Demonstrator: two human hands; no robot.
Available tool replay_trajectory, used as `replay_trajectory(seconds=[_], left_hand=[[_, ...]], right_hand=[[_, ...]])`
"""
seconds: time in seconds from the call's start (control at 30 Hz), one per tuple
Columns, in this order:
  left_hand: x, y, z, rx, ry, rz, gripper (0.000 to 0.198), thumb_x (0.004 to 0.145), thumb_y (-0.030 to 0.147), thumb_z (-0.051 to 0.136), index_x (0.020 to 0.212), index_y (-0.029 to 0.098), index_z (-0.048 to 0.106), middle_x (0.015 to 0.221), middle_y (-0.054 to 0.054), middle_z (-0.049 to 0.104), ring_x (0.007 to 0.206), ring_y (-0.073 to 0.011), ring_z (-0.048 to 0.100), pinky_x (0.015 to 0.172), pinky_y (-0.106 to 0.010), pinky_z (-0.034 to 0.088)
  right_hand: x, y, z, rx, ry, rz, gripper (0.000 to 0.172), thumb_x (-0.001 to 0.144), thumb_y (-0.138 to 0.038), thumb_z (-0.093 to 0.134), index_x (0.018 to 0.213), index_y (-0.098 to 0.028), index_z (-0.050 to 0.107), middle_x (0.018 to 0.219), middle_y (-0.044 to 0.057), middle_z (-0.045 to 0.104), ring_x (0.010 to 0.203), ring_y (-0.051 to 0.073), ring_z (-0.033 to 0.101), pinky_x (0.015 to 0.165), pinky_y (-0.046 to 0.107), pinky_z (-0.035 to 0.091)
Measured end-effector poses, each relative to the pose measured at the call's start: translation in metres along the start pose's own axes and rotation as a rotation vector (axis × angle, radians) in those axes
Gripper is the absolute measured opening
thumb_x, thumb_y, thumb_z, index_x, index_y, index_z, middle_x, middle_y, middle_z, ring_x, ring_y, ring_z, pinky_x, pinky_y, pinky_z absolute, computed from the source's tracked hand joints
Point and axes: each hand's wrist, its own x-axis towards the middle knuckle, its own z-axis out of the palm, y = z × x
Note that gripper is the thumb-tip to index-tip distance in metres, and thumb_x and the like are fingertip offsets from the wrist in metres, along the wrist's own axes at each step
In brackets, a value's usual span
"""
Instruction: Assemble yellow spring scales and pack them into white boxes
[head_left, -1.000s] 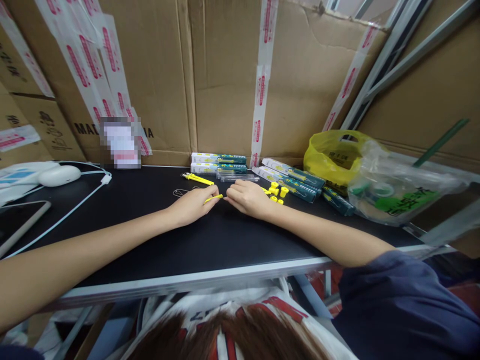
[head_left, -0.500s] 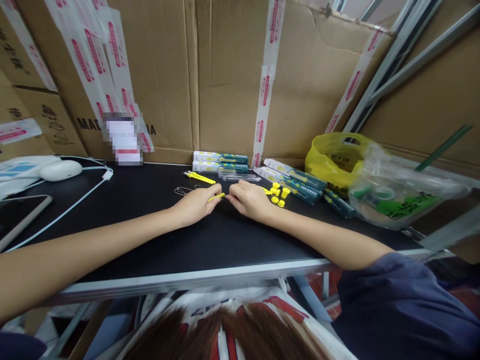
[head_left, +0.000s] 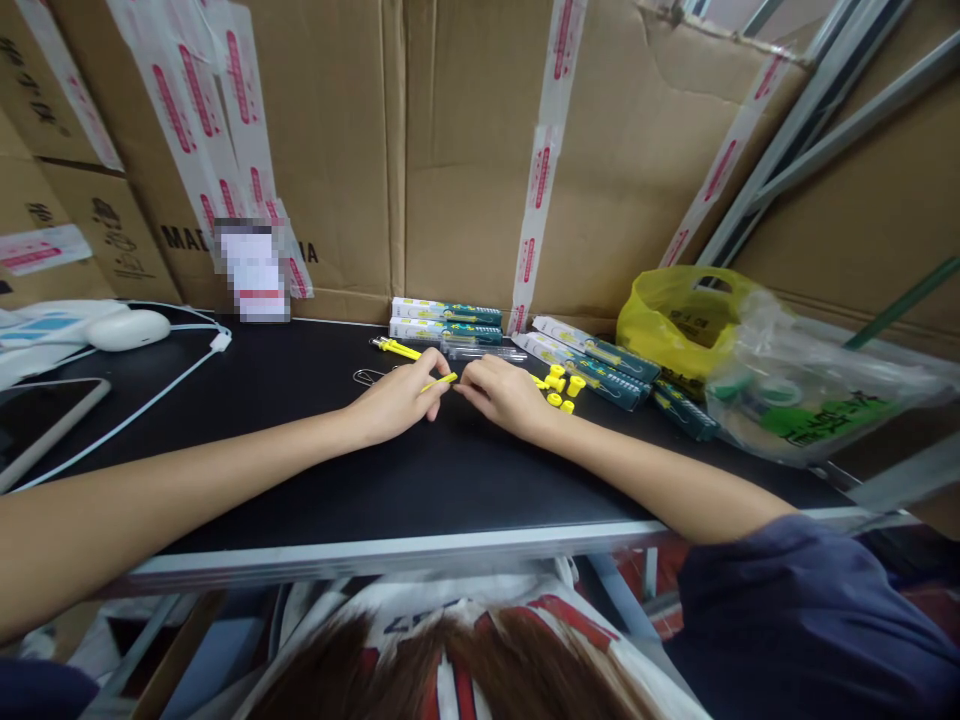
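My left hand [head_left: 397, 402] is closed on a thin yellow plastic stick [head_left: 444, 381], whose tip points right. Close to that tip, my right hand [head_left: 504, 394] has its thumb and fingers pinched together; whatever sits in them is hidden. Several small yellow caps [head_left: 575, 386] lie just right of my right hand. Behind the left hand are yellow rods with metal ends [head_left: 397, 348] and a bent wire loop [head_left: 364, 377]. Clear thin tubes [head_left: 487, 353] lie beyond the hands.
Printed slim boxes [head_left: 446, 320] are stacked at the back, with more slim boxes [head_left: 592, 370] to the right. A yellow plastic bag [head_left: 667, 335] and a clear bag [head_left: 817, 400] stand at far right. Left are a phone [head_left: 45, 420], a white cable [head_left: 150, 408] and a blurred-out upright panel [head_left: 255, 275].
The left hand's fingers have shifted around the yellow stick, and more of it shows. The right hand stays pinched close by. The whole view has moved slightly.
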Motion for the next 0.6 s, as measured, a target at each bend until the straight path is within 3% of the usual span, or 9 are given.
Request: replay_trajectory(seconds=[0.17, 0.33, 0.6], left_hand=[[0.002, -0.005, 0.000, -0.040, -0.056, -0.005, 0.014, 0.093, 0.034, 0.038, 0.093, 0.021, 0.044, 0.061, 0.005, 0.061, 0.061, -0.0141, 0.054, 0.067, -0.026, 0.038], [0.001, -0.006, 0.002, -0.083, -0.084, -0.022, 0.018, 0.093, 0.038, 0.039, 0.089, 0.021, 0.045, 0.059, 0.005, 0.060, 0.057, -0.0129, 0.051, 0.062, -0.025, 0.036], [-0.003, -0.004, 0.003, -0.136, -0.120, -0.041, 0.016, 0.093, 0.036, 0.040, 0.086, 0.022, 0.042, 0.056, 0.007, 0.057, 0.052, -0.0111, 0.046, 0.057, -0.024, 0.034]], right_hand=[[0.003, 0.011, -0.007, 0.019, 0.039, -0.097, 0.019, 0.097, -0.028, 0.045, 0.084, -0.018, 0.054, 0.078, 0.004, 0.059, 0.075, 0.016, 0.050, 0.065, 0.025, 0.037], [0.006, 0.018, -0.016, -0.110, 0.014, -0.249, 0.031, 0.099, -0.036, 0.039, 0.079, -0.018, 0.054, 0.075, 0.005, 0.058, 0.074, 0.017, 0.046, 0.064, 0.027, 0.036], [0.006, 0.017, -0.016, -0.212, 0.022, -0.308, 0.035, 0.100, -0.036, 0.036, 0.076, -0.017, 0.054, 0.071, 0.004, 0.057, 0.072, 0.017, 0.044, 0.062, 0.027, 0.034]])
